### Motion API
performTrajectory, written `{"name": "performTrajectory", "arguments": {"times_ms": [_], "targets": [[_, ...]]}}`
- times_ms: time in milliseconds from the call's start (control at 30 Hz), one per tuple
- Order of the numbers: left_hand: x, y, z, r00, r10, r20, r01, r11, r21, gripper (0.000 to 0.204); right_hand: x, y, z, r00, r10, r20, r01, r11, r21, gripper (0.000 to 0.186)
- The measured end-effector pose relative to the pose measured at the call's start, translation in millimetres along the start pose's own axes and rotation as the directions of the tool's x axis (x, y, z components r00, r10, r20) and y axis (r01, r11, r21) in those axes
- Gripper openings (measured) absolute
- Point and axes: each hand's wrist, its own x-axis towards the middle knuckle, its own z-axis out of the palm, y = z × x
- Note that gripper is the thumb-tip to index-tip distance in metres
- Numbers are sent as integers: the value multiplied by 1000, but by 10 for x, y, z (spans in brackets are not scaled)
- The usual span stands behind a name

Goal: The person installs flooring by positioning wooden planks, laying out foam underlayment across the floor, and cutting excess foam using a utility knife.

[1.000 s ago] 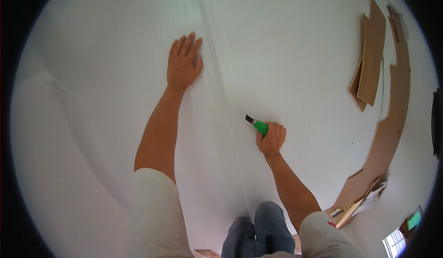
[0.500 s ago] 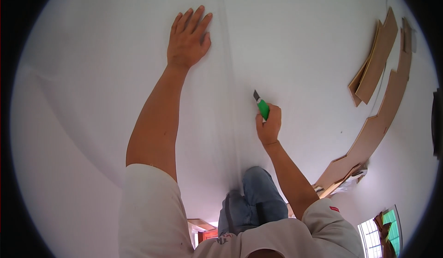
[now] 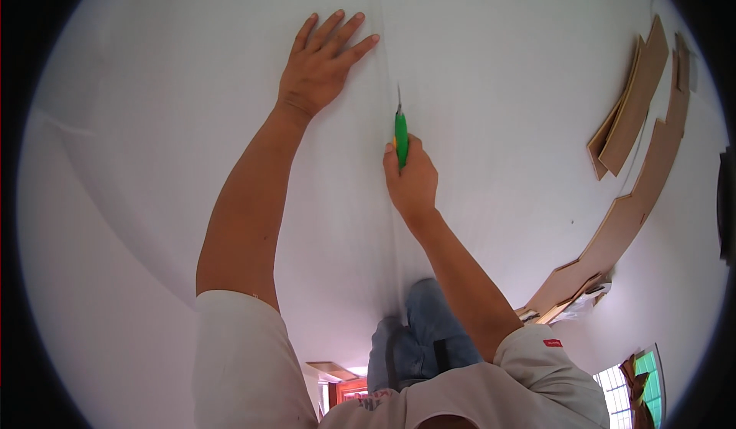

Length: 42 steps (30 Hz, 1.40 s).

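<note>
A green utility knife (image 3: 402,139) is gripped in my right hand (image 3: 415,181), its blade bare and pointing away from me. The blade tip lies close to a long faint seam (image 3: 387,214) that runs from far to near across the white sheet surface (image 3: 491,84). I cannot tell whether the tip touches it. Left of that seam, farther off, my left hand (image 3: 318,65) rests with its fingers spread on the white surface. Nothing is held in it.
Brown planks (image 3: 632,107) lie at the far right, some stacked at angles. A stepped row of brown boards (image 3: 606,237) curves along the right side. My jeans-clad knees (image 3: 429,322) are on the surface near me. A window (image 3: 636,387) shows at the lower right.
My right hand has moved left and away from me with the utility knife, bringing it toward the seam and turning the blade straighter. My left hand's fingers have spread and reach slightly farther right.
</note>
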Motion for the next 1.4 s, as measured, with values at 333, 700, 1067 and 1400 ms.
{"name": "performTrajectory", "arguments": {"times_ms": [333,700,1067,1400], "targets": [[6,-36,-4,1000,-13,-13,13,1000,-6,48,44,-136,77,996,-1,85,12,991,-134,30],[-47,-86,-10,1000,-12,-13,12,1000,-6,48,60,-252,85,989,-25,146,59,971,-233,32],[-45,-38,28,997,13,-76,-20,996,-90,32,-186,-158,100,982,-17,191,82,937,-339,32],[78,164,205,998,21,-53,-22,1000,-9,31,-1244,726,24,907,239,346,-86,911,-404,33]]}}
